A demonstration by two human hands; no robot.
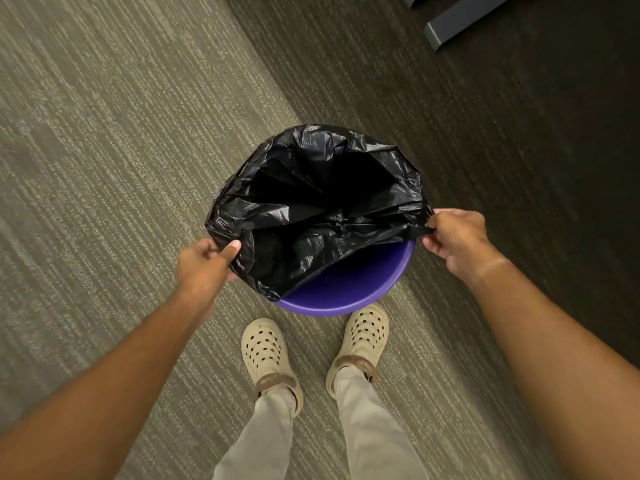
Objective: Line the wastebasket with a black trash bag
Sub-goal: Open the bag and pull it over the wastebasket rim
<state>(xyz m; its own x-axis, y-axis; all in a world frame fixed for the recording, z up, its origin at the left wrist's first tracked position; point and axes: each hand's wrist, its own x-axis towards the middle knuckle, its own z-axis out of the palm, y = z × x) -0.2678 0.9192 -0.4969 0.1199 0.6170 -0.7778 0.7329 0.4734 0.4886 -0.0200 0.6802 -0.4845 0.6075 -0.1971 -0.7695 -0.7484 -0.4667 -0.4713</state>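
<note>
A round purple wastebasket (349,289) stands on the carpet just in front of my feet. A black trash bag (311,202) is spread over its far rim and hangs open into it. The bag's near edge is stretched across the opening, leaving the near part of the purple inside bare. My left hand (204,261) pinches the bag's edge at the basket's left side. My right hand (457,237) pinches the stretched edge at the right side.
Striped grey-green carpet (104,168) covers the floor, darker to the right. A grey furniture base (460,19) lies at the top right. My beige clogs (265,351) stand right behind the basket.
</note>
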